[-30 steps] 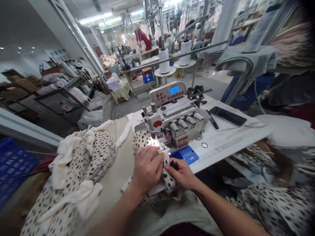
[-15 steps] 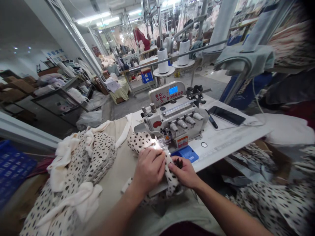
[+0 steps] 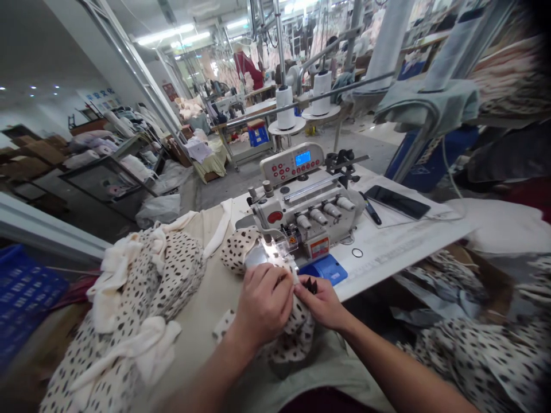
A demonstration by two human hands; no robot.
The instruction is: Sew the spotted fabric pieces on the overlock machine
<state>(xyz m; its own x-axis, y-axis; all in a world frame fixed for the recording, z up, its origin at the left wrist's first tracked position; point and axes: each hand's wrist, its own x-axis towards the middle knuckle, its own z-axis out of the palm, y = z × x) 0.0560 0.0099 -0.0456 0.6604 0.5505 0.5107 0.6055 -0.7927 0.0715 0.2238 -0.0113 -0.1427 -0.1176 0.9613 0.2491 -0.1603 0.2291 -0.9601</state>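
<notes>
A white overlock sewing machine stands on the table, its lamp shining on the needle area. Cream cloth with black spots lies at the needle end and hangs down toward my lap. My left hand has its fingers curled on the cloth just in front of the needle plate. Close beside it, my right hand pinches the cloth edge between thumb and finger. A small dark pointed tool sticks out of the right hand; most of it is hidden.
Piled spotted cloth pieces cover the table's left. Right of the machine lie a phone, a dark-handled tool and a black ring. A blue basket stands far left. More spotted cloth sits low at right.
Both hands have drawn closer together, and my left hand has come slightly back from the needle. The cloth has shifted toward me, baring the metal plate; its hanging part is more bunched.
</notes>
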